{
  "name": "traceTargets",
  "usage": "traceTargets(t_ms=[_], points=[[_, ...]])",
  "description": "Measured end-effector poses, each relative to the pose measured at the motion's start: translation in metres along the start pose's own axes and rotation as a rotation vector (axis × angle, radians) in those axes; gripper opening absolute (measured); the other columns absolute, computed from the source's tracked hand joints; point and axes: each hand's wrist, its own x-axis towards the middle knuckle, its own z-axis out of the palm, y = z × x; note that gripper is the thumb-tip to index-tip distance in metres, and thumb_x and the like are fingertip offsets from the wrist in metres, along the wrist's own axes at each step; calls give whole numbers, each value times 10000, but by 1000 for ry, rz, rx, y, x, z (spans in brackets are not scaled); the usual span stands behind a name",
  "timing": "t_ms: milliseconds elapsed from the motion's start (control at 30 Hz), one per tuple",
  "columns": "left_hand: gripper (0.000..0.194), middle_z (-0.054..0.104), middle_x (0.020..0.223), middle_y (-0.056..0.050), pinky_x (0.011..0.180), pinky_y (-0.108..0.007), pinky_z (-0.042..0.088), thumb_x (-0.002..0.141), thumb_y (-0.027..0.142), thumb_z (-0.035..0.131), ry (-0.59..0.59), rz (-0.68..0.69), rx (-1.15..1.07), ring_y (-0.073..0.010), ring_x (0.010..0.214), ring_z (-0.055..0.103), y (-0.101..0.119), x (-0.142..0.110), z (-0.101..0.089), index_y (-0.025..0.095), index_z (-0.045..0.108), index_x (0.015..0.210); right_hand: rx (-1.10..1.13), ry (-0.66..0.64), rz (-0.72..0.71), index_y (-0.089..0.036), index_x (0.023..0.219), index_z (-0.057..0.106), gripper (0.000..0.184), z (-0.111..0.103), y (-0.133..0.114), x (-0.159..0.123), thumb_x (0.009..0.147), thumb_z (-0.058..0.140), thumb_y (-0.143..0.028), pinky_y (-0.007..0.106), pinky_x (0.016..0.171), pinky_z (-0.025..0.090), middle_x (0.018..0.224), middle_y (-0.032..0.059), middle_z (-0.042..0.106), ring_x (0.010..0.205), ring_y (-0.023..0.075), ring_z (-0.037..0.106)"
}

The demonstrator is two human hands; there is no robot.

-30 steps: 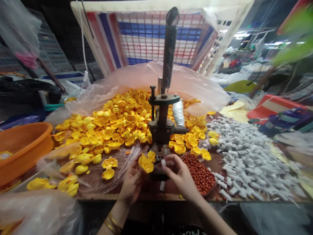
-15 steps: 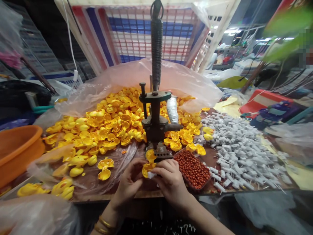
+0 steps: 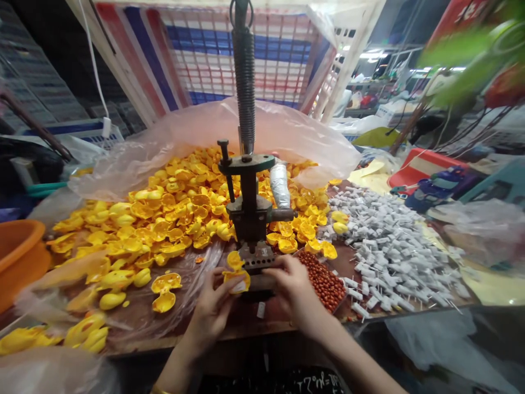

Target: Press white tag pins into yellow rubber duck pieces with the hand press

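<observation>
My left hand (image 3: 215, 301) pinches a yellow plastic duck shell (image 3: 237, 280) between thumb and fingers, just left of the press base. The shell is hollow, with a smaller round lobe on top, and a white piece (image 3: 239, 287) shows in its lower lobe. My right hand (image 3: 293, 284) is at the right side of the hand press (image 3: 251, 219), its fingertips drawn together by the metal block (image 3: 258, 257). Whatever those fingertips hold is too small to make out. Beside that hand lies a clear tray of red-brown beads (image 3: 324, 282).
Yellow shells (image 3: 164, 208) are heaped behind and left of the press. Grey-white plastic pieces with metal pins (image 3: 394, 251) cover the right side. One small white piece (image 3: 261, 310) lies near the table's front edge. An orange basin (image 3: 20, 257) stands at the left.
My right hand has left the shell and moved to the press block. My left hand keeps the shell, now apart from the right hand. The view has shifted slightly.
</observation>
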Motion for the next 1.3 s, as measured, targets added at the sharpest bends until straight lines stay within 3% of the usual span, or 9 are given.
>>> traceTargets(t_ms=[100,200,300,400,633,800,1000,1167,1300], points=[[210,562,1107,-86,915,-341,513,754,297,673,203,-260,-95,-243,1080,593,-9,1,-5,219,727,940,-217,-150,254,-170,820,707,213,-5,44,3,804,523,-62,335,747,366,901,107,625,885,235,524],[319,653,1017,-87,802,-312,544,613,373,796,286,-526,-261,-227,907,653,-12,1,-4,166,709,840,-264,-351,319,-157,725,680,194,-4,70,1,807,521,-83,316,745,368,863,101,639,868,228,545],[397,714,881,-82,677,-284,550,541,361,850,248,-688,-449,-194,733,664,-7,4,3,136,692,827,-223,-338,318,-154,704,636,165,-3,74,-1,825,525,-142,290,724,377,865,91,634,825,200,557],[409,735,841,-86,669,-255,550,530,340,868,285,-768,-717,-176,721,674,6,10,12,117,691,824,-143,-247,326,-160,699,601,111,-6,67,1,791,541,-149,269,675,379,818,69,623,755,174,555],[399,745,865,-75,782,-268,566,462,242,909,347,-881,-1081,-198,833,697,26,18,30,113,730,795,480,72,307,-182,677,561,68,1,30,11,734,593,-199,239,590,426,656,2,611,624,144,569],[344,749,868,-80,730,-285,587,512,276,890,399,-866,-1086,-198,792,695,28,16,36,115,746,780,865,111,312,-173,805,698,114,24,-1,13,752,655,-265,262,691,493,790,38,702,758,176,645],[332,750,914,-94,779,-281,580,544,268,877,421,-833,-1093,-218,874,696,26,14,38,116,747,808,1044,122,423,-178,719,715,70,41,-17,11,689,716,-241,251,679,511,721,22,708,699,160,644],[311,752,929,-90,803,-295,581,553,260,873,401,-831,-1128,-227,895,698,26,12,40,127,743,802,1097,117,466,-173,685,707,77,42,-23,10,660,734,-240,261,667,529,693,23,708,662,158,644],[273,756,874,-70,792,-292,587,541,250,876,471,-831,-1140,-219,877,703,27,13,41,139,740,750,1124,183,514,-180,699,709,96,41,-26,11,658,743,-260,272,664,538,688,24,712,658,165,652]])
